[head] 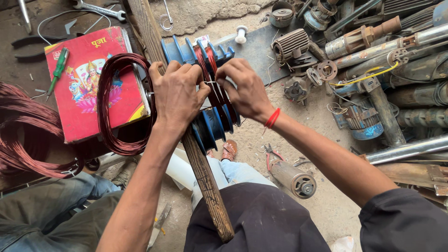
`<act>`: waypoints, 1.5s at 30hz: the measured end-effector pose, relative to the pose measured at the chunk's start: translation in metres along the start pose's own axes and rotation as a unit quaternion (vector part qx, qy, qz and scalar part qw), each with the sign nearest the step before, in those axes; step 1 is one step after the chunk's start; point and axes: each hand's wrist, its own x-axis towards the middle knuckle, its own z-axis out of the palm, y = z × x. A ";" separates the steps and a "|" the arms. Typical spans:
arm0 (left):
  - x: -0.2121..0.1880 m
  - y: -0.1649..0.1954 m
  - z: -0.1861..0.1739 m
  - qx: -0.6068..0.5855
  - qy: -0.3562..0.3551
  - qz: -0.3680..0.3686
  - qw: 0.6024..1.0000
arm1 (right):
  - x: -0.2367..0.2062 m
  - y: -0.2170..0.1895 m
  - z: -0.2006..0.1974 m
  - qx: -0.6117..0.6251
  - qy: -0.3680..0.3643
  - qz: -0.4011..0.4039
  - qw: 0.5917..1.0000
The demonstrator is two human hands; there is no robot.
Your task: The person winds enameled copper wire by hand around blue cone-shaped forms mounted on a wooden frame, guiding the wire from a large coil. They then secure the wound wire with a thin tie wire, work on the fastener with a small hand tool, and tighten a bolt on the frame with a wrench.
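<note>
A long weathered wooden plank (205, 177) runs down the middle of a dusty concrete workshop floor (322, 200). Fixed on it, the blue plastic stepped coil former (212, 119) carries reddish copper wire. The left hand (177, 95) is closed around the plank and former; the right hand (242, 88) pinches a thin white tie thread (211, 83) at the windings. Left of the plank lies a red picture-printed cardboard box (81, 88) beneath a loose copper wire coil (123, 105). Right of it lie grey metal pump motors and pipes (392, 79).
</note>
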 end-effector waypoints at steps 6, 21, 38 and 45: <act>0.021 -0.023 0.005 0.079 -0.028 0.171 0.982 | 0.001 -0.003 -0.009 -0.112 -0.009 -0.171 0.979; -0.014 0.010 -0.021 -0.099 0.023 -0.053 0.993 | 0.021 0.029 -0.020 0.143 -0.077 -0.034 0.986; -0.013 0.019 0.002 -0.098 0.044 -0.093 0.990 | 0.035 0.025 -0.005 0.065 -0.143 0.013 0.988; 0.014 0.002 0.001 -0.031 0.047 0.017 0.998 | 0.006 -0.002 -0.002 -0.066 -0.015 -0.097 0.993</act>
